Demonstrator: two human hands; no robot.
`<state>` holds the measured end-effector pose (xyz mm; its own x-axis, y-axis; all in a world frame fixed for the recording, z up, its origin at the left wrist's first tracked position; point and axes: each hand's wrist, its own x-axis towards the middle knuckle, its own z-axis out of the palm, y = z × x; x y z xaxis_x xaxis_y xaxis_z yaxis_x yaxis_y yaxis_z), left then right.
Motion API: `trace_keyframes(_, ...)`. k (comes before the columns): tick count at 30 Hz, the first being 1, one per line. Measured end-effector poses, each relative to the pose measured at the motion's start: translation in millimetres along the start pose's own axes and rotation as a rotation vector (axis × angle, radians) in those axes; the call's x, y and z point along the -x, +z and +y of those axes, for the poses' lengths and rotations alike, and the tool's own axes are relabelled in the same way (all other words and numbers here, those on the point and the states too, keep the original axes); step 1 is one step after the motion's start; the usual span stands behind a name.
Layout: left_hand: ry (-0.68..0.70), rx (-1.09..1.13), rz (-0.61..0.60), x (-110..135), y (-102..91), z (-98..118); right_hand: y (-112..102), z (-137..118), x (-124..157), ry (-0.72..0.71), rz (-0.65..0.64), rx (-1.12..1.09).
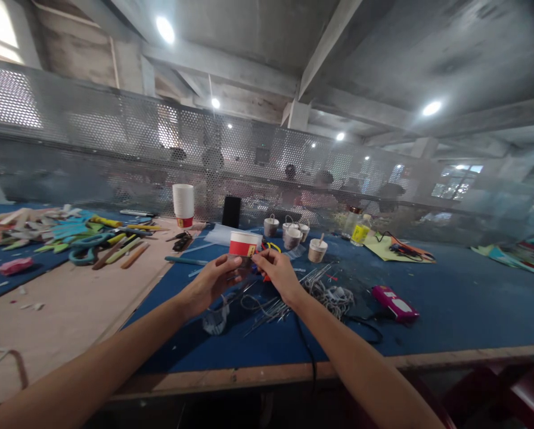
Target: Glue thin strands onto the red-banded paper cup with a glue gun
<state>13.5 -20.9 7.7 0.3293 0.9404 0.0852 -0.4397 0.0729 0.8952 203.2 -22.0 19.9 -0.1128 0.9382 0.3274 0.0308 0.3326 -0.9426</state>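
My left hand (211, 283) is curled around the lower part of a white paper cup with a red band (244, 244), holding it above the blue table mat (450, 310). My right hand (279, 273) is closed in a pinch at the cup's right side, near red and yellow bits that I cannot make out. Below both hands lie a bundle of thin metal wires (271, 307) and a tangle of grey cord (334, 296).
Small cups with wire handles (292, 234) stand behind the hands, a stack of paper cups (183, 204) further left. A pink tool (394, 302) lies at the right, scissors and coloured foam pieces (77, 235) at the left. A perforated metal screen (115, 143) with people behind it closes the table's far side.
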Motion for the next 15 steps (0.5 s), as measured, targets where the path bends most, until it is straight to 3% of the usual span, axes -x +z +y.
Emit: trace_keyframes(15, 0.044, 0.026, 0.076, -2.6, -3.8, 1.2, -0.1, -1.9, 1.6, -0.035, -0.014, 0.073)
